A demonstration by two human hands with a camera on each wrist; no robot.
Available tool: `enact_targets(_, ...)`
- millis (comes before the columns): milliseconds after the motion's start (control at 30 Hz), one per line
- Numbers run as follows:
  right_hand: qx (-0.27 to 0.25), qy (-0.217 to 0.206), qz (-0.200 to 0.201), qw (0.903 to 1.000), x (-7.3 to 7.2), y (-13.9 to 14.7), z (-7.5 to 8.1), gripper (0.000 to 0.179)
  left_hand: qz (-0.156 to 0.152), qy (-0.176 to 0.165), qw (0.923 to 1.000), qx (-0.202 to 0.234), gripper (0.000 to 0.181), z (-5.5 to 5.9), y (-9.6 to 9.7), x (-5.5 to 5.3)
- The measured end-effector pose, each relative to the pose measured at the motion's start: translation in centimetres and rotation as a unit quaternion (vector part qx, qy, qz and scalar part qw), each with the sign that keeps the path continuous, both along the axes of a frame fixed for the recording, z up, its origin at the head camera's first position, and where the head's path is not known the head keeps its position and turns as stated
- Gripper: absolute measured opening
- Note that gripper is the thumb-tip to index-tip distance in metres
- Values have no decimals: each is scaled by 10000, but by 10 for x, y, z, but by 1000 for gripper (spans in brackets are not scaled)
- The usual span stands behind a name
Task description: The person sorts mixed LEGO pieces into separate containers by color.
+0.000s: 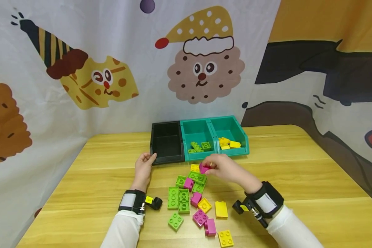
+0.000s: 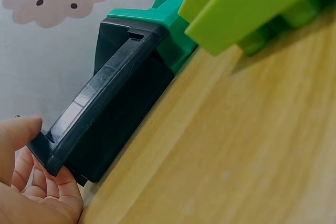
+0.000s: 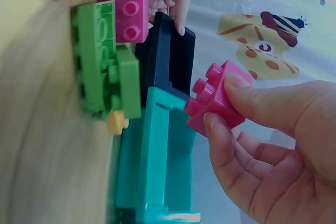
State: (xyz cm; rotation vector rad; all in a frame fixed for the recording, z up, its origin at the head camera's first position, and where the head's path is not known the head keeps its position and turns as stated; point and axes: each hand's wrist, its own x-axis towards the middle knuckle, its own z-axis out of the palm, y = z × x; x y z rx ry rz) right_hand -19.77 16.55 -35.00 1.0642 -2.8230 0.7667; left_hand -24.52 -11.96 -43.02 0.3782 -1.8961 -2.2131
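Observation:
My right hand (image 1: 224, 167) pinches a pink toy brick (image 3: 218, 98) between thumb and fingers, studs facing away from the palm in the right wrist view. In the head view that hand is over the table, just in front of the teal bins. My left hand (image 1: 144, 167) grips the front left corner of the black bin (image 2: 105, 95), thumb on the rim and fingers beneath it. Nothing lies inside the black bin. Beside it, the middle teal bin (image 1: 186, 125) holds green bricks (image 1: 206, 146), and the right teal bin (image 1: 245, 139) holds yellow bricks (image 1: 235, 144).
Loose green bricks (image 1: 173, 198), pink bricks (image 1: 200, 218) and yellow bricks (image 1: 221, 209) are spread over the middle of the wooden table (image 1: 105, 193), some stacked or leaning together. Behind the bins hangs a printed cloth (image 1: 142, 103).

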Motion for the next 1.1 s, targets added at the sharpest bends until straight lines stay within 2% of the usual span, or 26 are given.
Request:
enact_targets(233, 155, -97, 133, 9997, -10, -30, 9, 12, 122, 89, 9999, -41, 14, -8, 1, -4)
enact_targets(500, 78, -27, 212, 9997, -22, -60, 4, 10, 107, 88, 9999, -19, 13, -9, 1, -4)
enact_targets(733, 114, -56, -111, 9999, -36, -84, -1, 5, 163, 96, 9998, -57, 14, -8, 1, -5)
enact_targets(900, 188, 52, -403, 9990, -48, -99, -12, 3, 187, 124, 9997, -18, 14, -9, 0, -5)
enact_targets(1100, 7, 201, -803, 9966, -54, -112, -21, 6, 160, 147, 9998, -22, 14, -8, 1, -5)
